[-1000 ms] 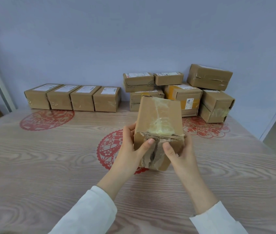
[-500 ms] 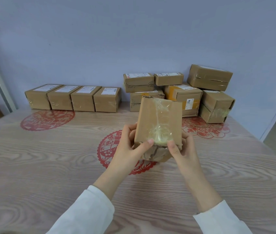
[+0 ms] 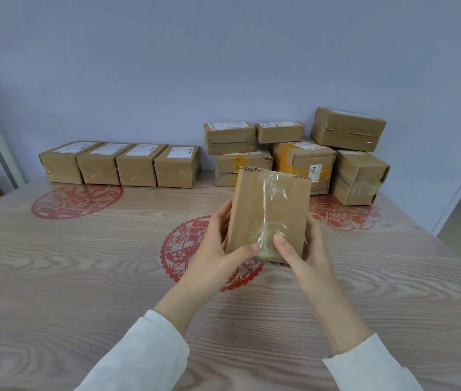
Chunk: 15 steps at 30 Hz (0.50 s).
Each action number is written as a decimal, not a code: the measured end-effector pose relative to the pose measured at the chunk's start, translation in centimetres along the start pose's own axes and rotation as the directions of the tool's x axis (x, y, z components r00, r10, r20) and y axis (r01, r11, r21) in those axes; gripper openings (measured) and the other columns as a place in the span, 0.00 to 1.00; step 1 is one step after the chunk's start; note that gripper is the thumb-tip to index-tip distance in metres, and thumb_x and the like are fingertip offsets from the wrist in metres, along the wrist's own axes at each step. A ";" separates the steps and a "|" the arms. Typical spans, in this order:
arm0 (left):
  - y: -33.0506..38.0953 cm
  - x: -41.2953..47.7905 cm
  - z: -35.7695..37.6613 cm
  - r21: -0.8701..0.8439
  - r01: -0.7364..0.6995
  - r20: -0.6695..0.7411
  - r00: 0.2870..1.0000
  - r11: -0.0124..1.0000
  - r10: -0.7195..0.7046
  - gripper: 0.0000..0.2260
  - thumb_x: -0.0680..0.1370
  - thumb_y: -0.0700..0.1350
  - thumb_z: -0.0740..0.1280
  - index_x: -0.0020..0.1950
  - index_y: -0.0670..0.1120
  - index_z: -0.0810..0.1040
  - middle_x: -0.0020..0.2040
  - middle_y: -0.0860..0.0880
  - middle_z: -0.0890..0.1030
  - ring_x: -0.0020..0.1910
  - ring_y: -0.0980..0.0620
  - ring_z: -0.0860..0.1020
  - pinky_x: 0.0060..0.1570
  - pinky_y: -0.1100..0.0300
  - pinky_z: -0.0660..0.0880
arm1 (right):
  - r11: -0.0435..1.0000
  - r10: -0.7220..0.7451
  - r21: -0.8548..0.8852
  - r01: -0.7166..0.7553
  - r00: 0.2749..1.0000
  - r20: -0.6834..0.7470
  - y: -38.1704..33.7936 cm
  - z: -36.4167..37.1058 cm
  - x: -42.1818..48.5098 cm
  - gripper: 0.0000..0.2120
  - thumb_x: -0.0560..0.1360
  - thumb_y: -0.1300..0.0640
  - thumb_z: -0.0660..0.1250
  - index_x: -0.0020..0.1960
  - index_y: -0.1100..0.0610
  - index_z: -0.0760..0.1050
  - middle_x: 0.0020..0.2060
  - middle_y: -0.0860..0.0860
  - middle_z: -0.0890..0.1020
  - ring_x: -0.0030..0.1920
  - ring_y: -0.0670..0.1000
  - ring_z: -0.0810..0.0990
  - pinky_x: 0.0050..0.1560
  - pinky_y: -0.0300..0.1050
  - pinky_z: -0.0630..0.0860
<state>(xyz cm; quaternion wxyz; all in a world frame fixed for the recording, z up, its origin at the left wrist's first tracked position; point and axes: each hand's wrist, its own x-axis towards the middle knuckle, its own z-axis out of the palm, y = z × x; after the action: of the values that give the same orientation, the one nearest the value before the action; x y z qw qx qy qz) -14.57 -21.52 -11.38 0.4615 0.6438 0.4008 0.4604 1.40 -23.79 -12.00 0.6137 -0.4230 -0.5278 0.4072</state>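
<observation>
Holding a brown cardboard box bound in clear tape (image 3: 269, 204) over the middle of the wood-grain surface (image 3: 82, 283), both grips clasp its lower end. The left grip (image 3: 218, 249) curls round the left side and the right grip (image 3: 304, 249) round the right, each thumb pressed on the taped front face. The box stands on end, just over a round red paper-cut pattern (image 3: 180, 249). Along the far edge sit a row of four brown labelled cartons (image 3: 119, 165) toward the left and a stacked heap of brown parcels (image 3: 302, 158) toward the right corner.
</observation>
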 end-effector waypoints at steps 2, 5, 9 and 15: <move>0.0 0.1 0.2 0.009 -0.002 0.003 1.000 1.000 0.002 0.42 0.68 0.55 0.74 0.76 0.56 0.55 0.68 0.59 0.69 0.63 0.62 0.73 0.57 0.64 0.75 | 1.000 0.007 -0.013 -0.007 1.000 -0.006 0.0 -0.1 0.0 0.40 0.64 0.48 0.70 0.73 0.46 0.58 0.63 0.42 0.73 0.56 0.34 0.76 0.46 0.29 0.76; 0.0 0.4 0.4 0.009 0.009 -0.038 0.999 1.000 -0.008 0.41 0.67 0.57 0.70 0.77 0.53 0.56 0.69 0.54 0.70 0.64 0.58 0.73 0.59 0.62 0.75 | 1.000 0.022 -0.014 -0.021 1.000 0.016 0.2 0.0 -0.1 0.37 0.69 0.57 0.70 0.74 0.49 0.58 0.63 0.45 0.72 0.57 0.36 0.76 0.45 0.31 0.77; 0.0 0.2 0.4 -0.001 0.013 -0.023 1.000 1.000 -0.013 0.38 0.68 0.53 0.71 0.75 0.52 0.57 0.67 0.54 0.71 0.64 0.57 0.73 0.58 0.61 0.76 | 0.999 0.020 -0.029 -0.020 1.000 0.003 0.1 0.2 -0.2 0.39 0.66 0.53 0.70 0.74 0.48 0.58 0.64 0.46 0.73 0.60 0.40 0.74 0.46 0.31 0.77; -0.2 0.3 0.6 -0.002 0.004 -0.063 0.998 1.000 -0.004 0.40 0.67 0.57 0.69 0.74 0.53 0.57 0.68 0.54 0.69 0.64 0.58 0.72 0.54 0.69 0.75 | 0.999 -0.001 -0.051 0.000 1.000 -0.025 0.2 0.2 -0.2 0.34 0.69 0.56 0.70 0.71 0.46 0.59 0.62 0.46 0.73 0.60 0.40 0.75 0.51 0.35 0.79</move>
<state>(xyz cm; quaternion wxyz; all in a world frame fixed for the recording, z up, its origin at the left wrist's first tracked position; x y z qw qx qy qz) -13.98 -21.34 -11.57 0.4500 0.6278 0.4160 0.4799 1.14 -23.84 -12.25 0.6096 -0.4434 -0.5302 0.3882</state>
